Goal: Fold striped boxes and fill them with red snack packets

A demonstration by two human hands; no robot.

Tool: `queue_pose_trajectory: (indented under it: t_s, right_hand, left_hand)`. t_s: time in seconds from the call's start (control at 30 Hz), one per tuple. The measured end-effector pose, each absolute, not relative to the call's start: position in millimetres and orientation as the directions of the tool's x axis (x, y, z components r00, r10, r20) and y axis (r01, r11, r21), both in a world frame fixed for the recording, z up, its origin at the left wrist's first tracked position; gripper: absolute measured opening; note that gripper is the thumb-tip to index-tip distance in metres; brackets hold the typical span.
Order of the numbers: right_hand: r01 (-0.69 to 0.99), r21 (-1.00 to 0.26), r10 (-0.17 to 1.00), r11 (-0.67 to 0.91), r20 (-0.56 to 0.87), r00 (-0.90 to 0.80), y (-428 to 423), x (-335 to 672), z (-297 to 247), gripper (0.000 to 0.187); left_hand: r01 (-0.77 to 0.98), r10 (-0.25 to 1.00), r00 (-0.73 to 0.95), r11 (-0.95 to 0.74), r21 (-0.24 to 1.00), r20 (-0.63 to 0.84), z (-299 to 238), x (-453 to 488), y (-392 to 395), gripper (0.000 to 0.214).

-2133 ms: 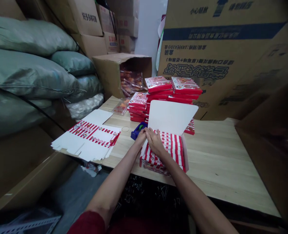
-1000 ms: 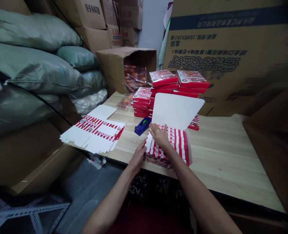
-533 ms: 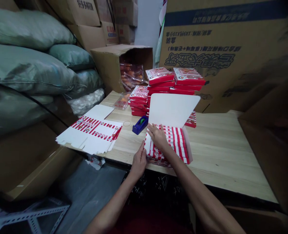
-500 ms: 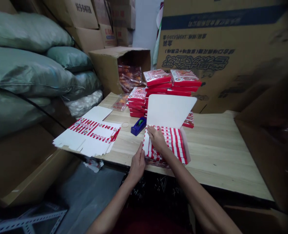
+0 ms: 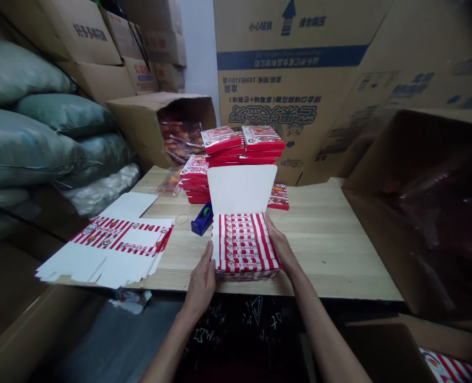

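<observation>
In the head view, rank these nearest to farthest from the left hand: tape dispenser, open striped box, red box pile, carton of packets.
1. Open striped box: left hand touches its left side.
2. Tape dispenser: left of the box.
3. Red box pile: behind the dispenser.
4. Carton of packets: back left.

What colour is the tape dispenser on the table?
The tape dispenser is dark blue, showing best in the current head view.
</observation>
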State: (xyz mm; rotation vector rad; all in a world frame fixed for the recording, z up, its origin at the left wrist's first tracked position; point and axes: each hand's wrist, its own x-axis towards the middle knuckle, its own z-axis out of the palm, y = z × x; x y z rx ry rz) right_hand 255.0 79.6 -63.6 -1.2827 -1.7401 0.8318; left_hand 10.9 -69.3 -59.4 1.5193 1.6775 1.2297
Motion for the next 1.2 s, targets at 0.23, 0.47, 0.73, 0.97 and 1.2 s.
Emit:
queue_pose_trajectory:
  t_s: [0.23,0.47,0.73,0.97,1.2]
  right_hand:
    - [0.759,-0.558,0.942,0.335,0.175,-0.287,68,248,-56,0.057]
    - [0.778,-0.519,0.932,0.354,0.265,-0.247,60,246,-47,0.05]
    - [0.802,-0.461,0.916,0.381,0.306,-0.259,6,255,-47,0.052]
    - [0.763,-0.45,0.861,0.464,0.431,-0.269,-55,263,-67,0.064]
    - [0.762,-0.461,0.858,0.456,0.454,-0.239,-66,262,-75,0.06]
  left_hand:
    - [0.775,0.967,-0.004,-0.158,0.612,0.254,-48,0,-58,0.059]
    - [0.612,0.868,0.392,-0.493,0.619,0.304,-20,45,27,0.06]
    - [0.732,0.759,0.643,-0.648,0.209,0.104,-10,79,87,0.071]
    - [0.754,0.752,0.657,-0.656,-0.029,0.046,-6,77,80,0.07]
    - [0.818,0.819,0.573,-0.574,0.041,0.047,-8,89,76,0.07]
